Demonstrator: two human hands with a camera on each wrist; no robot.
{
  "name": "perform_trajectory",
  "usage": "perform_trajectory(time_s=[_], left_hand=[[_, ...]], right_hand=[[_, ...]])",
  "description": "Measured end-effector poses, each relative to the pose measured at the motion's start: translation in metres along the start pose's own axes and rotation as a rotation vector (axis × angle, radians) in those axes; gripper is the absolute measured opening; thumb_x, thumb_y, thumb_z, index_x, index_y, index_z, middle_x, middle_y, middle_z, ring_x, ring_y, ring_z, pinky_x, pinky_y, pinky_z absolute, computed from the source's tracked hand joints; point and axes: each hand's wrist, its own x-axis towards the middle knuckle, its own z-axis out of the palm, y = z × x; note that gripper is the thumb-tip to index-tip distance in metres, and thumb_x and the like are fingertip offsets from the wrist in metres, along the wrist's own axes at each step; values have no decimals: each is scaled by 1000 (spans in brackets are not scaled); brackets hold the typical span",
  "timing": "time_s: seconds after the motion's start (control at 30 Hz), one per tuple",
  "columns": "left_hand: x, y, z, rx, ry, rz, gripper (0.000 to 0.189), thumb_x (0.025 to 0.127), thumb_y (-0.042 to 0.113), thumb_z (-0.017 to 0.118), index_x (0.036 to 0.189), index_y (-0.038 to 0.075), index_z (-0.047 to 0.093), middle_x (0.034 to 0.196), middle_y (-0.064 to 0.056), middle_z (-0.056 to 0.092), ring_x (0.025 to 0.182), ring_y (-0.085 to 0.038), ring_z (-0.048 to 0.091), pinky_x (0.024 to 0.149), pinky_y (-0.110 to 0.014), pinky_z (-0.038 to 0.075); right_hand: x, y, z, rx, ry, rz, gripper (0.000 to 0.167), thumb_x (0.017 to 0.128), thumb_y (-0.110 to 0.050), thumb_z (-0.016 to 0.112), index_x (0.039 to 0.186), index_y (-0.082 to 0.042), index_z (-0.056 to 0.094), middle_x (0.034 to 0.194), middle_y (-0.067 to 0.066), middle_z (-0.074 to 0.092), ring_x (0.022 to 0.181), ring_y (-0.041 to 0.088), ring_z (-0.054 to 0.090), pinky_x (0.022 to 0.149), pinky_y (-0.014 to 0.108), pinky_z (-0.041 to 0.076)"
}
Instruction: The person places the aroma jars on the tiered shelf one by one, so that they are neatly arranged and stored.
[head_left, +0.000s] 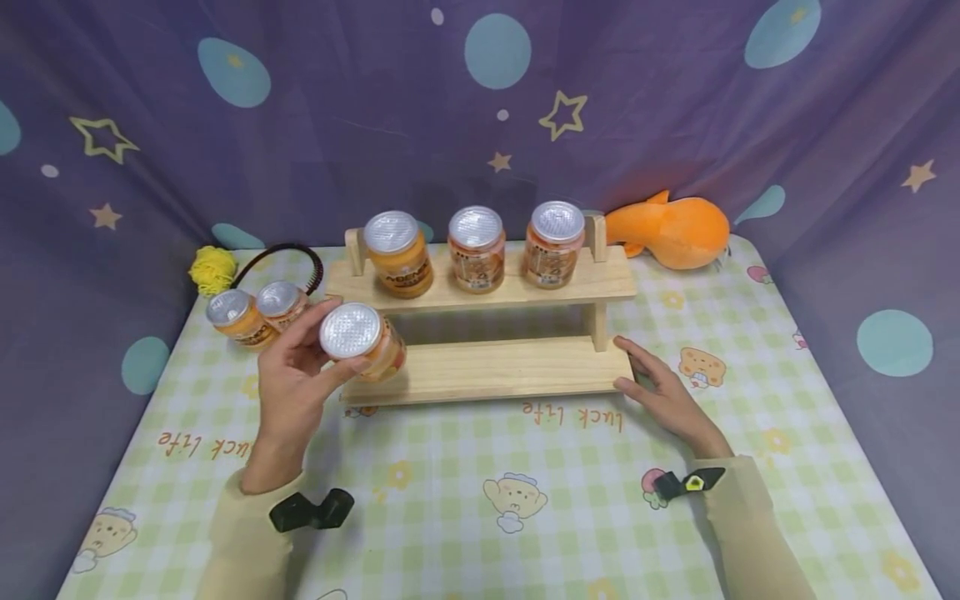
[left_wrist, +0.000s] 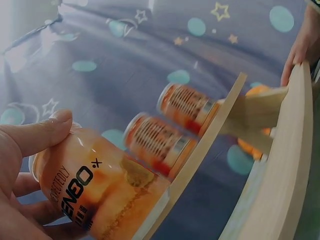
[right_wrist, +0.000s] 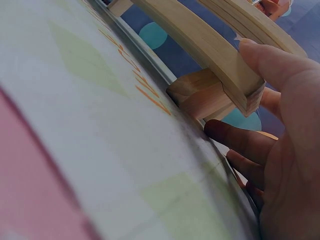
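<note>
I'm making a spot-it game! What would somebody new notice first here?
Probably the bright orange plush toy at the back right, beside the wooden shelf. Next, maybe the three silver-topped jars lined up on its top level, and another jar in the left grip, near its lower left end.

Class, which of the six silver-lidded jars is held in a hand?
The jar gripped by the left hand at the left end of the lower shelf; three jars stand on the upper shelf, two more jars on the tablecloth.
</note>
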Motion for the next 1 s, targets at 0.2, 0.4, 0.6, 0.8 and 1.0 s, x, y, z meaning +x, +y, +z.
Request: perform_trajectory(time_s=[0.2,0.4,0.6,0.8,1.0], left_hand=[[2,-9,21,27,-66,-41,70,65,-21,80,130,-3,63,115,5,74,100,-4,68,84,-16,54],[3,-17,41,24,-128,-55,72,65,-13,85,132,-9,58,119,9,72,104,-4,68,86,-17,55],[4,-23,64,78,-167,-112,75,65,-13,84,133,-16,52,119,16,70,107,-1,66,88,-16,54],[3,-30,85,103,-203,-152,73,66,-11,84,133,-12,55,124,-4,70,107,-2,65,90,-17,54],[2,-40,104,126,-250,-156,71,66,-11,84,132,-9,58,128,-32,63,107,-1,65,93,-19,54]], right_hand=[[-1,1,0,11,-6,10,65,100,-25,63,157,-28,32,160,8,40,131,-17,38,112,9,23],[0,3,0,7,-5,8,65,100,-25,62,157,-31,32,160,9,41,130,-17,39,117,16,24],[0,2,0,20,-1,-5,65,99,-23,63,156,-30,33,159,10,42,129,-20,39,110,6,24],[0,2,0,31,-6,-10,65,99,-23,63,156,-31,33,160,10,40,130,-18,38,107,2,23],[0,1,0,18,1,-12,65,99,-23,64,156,-31,33,159,9,42,130,-18,39,108,4,23]])
